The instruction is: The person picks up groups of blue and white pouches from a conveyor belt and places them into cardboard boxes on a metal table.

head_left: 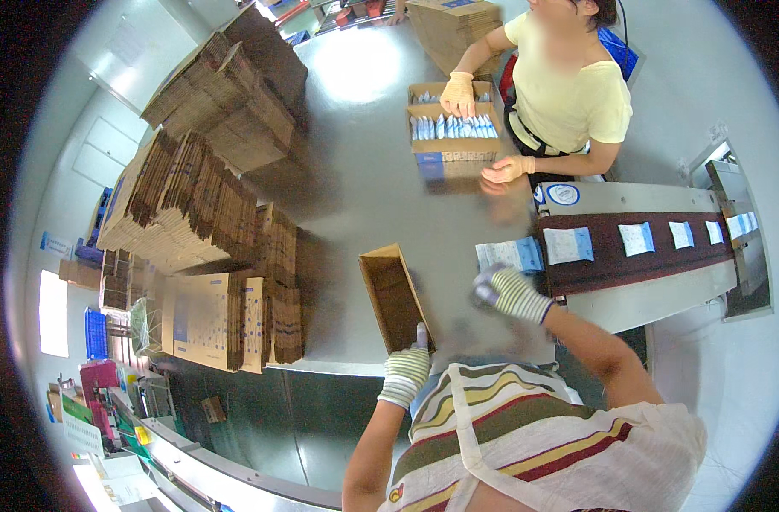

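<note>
A long, narrow open cardboard box [394, 294] lies on the grey metal table [364, 188] in front of me. My left hand [406, 365], in a striped knit glove, grips the box's near end wall with the thumb up against it. My right hand [511, 292], gloved the same way, hovers blurred just below a small pile of white-and-blue packets [509, 254] at the end of the conveyor. Its fingers are curled, and something bluish shows at the fingertips. Whether it holds a packet is unclear.
A dark conveyor belt [611, 260] on the right carries several white-and-blue packets [635, 239]. Across the table a person in a yellow shirt [569, 94] has a gloved hand in a packet-filled box [453, 128]. Stacks of flattened cartons [202, 196] crowd the table's left side.
</note>
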{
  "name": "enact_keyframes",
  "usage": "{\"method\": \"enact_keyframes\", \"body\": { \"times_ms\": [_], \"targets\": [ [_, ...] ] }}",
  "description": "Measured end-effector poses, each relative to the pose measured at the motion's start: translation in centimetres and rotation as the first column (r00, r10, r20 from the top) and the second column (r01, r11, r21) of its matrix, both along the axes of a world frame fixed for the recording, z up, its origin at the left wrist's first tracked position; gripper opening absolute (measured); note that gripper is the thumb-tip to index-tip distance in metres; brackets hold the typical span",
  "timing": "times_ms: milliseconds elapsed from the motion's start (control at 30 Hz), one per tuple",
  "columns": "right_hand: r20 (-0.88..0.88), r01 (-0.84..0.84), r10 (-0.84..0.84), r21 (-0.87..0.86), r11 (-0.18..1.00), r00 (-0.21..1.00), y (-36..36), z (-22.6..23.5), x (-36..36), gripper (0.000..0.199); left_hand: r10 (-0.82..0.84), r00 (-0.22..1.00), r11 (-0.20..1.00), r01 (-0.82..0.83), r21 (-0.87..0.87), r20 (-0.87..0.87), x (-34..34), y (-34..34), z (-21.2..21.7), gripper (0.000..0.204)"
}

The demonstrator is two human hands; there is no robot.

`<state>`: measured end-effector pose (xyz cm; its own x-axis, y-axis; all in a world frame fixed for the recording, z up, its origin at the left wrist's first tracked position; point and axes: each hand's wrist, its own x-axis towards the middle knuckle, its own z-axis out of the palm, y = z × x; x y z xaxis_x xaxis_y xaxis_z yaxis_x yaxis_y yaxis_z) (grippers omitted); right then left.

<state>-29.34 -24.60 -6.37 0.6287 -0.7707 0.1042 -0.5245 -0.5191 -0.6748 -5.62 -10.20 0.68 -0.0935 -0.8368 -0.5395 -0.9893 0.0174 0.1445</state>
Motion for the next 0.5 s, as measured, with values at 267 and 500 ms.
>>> {"method": "enact_keyframes", "body": {
  "times_ms": [267, 500],
  "targets": [
    [-0.677, -0.065, 0.023, -0.038, 0.997, 0.736, -13.5, 1.9, -5.6, 0.040, 0.015, 1.000, 0.999, -0.014, 0.037, -0.011, 0.0, -0.6, -0.1, 0.063],
    [-0.750, 0.033, 0.402, 0.489, 0.871, 0.525, -14.3, -6.3, -3.5, 0.065, 0.035, 0.998, 0.998, -0.033, 0.043, -0.044, 0.4, -0.3, -0.7, 0.058]
  ]
}}
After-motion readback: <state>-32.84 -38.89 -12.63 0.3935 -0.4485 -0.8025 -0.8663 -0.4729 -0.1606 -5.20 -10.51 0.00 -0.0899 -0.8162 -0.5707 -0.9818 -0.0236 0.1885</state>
